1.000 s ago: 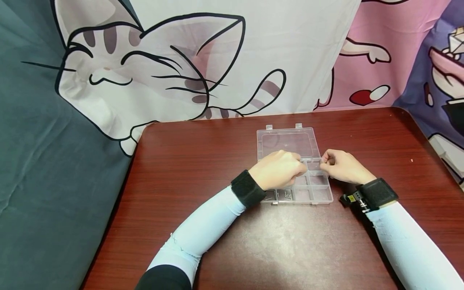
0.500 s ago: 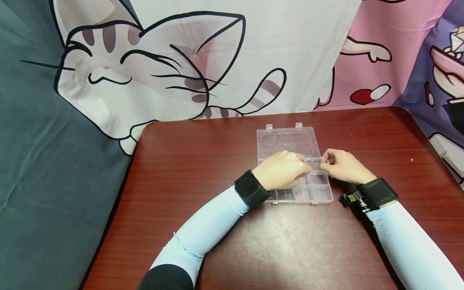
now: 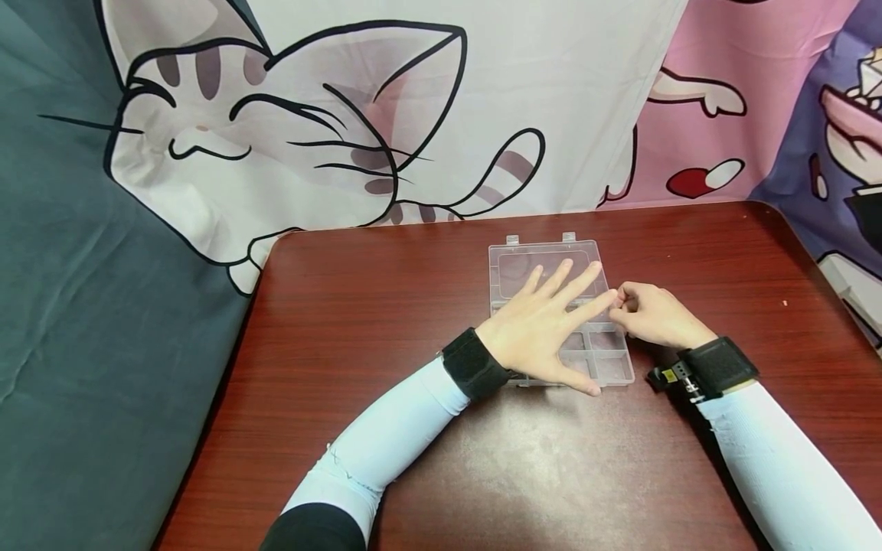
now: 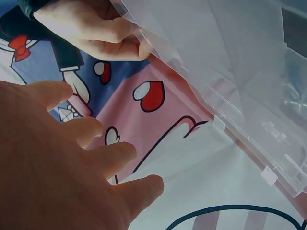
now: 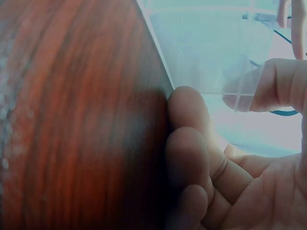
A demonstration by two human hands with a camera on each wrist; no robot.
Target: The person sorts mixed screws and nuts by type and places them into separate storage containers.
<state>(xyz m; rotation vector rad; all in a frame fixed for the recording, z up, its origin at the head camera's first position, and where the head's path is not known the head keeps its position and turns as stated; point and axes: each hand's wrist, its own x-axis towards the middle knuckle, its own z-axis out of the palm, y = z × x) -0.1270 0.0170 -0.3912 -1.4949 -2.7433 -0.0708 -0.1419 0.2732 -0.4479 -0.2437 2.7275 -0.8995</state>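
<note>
A clear plastic compartment box (image 3: 612, 369) lies on the table with its lid (image 3: 510, 264) folded back, away from me. My left hand (image 3: 540, 329) hovers over the box with its fingers spread and nothing in them. It covers the left compartments. At the box's right side, my right hand (image 3: 654, 315) pinches the edge. In the right wrist view the thumb shows through the clear wall (image 5: 206, 43), and the curled fingers (image 5: 187, 153) lie at the wall's outer side. The left wrist view also has the right hand (image 4: 96, 28) at the box edge.
The box stands on a reddish-brown wooden table (image 3: 372, 283). Behind the table's far edge hangs a printed cloth (image 3: 579, 92) with cartoon figures. A small pale speck (image 3: 784, 303) lies on the table at the right.
My left hand was curled over the compartments and moved slightly right, then its fingers spread wide. Small metal pieces seen earlier in the front compartments are now covered. My right hand keeps its place.
</note>
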